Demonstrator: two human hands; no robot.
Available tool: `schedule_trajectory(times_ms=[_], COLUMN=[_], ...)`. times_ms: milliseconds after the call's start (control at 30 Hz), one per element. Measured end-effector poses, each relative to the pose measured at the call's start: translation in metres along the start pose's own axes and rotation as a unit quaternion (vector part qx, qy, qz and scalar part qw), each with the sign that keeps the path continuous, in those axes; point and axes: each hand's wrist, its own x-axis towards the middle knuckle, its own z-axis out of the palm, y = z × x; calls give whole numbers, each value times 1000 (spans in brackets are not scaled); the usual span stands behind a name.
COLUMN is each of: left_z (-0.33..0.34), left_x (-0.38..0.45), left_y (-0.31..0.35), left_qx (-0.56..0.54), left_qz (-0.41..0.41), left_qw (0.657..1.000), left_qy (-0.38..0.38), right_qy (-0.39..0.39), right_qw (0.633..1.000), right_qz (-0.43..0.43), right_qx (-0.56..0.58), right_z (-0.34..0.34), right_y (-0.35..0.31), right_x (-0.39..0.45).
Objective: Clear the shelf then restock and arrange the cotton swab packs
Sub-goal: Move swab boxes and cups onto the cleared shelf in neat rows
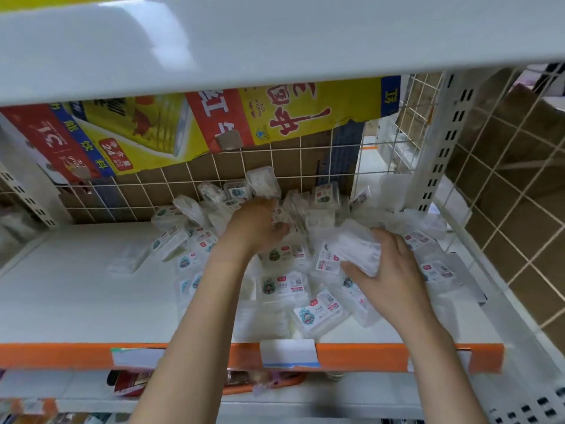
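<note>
Several clear plastic cotton swab packs point(284, 286) with small colourful labels lie jumbled on the right half of a white shelf point(76, 286). My left hand point(256, 224) reaches into the back of the pile, and its curled fingers grip one pack point(264, 180) that tilts up above the heap. My right hand point(388, 267) is nearer the front and holds a small stack of packs point(357, 246) between thumb and fingers. A single pack point(123, 260) lies apart on the left of the shelf.
A white shelf board point(275, 41) hangs low overhead. Behind the pile, a wire grid point(183, 185) backs onto flattened printed cardboard point(214, 117). A slotted upright point(440, 142) and wire side panel close the right end. An orange price rail point(367, 356) edges the front.
</note>
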Motion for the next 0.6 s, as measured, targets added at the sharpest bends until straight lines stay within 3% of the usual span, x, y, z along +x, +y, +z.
schedule_trajectory(times_ms=[100, 200, 400, 600], left_z=[-5, -4, -2, -9], left_x=[19, 26, 33, 31], left_y=[6, 9, 5, -3], left_qx=[9, 32, 28, -4], left_qz=[-28, -44, -37, -48], left_qw=[994, 986, 984, 995], left_qy=[-109, -155, -169, -86], right_qy=[17, 30, 31, 4], right_qw=[1000, 1000, 999, 999], right_qz=[4, 4, 3, -5], right_qx=[3, 9, 19, 47], right_z=[-8, -13, -13, -4], right_y=[6, 9, 8, -5], right_x=[-2, -3, -2, 2])
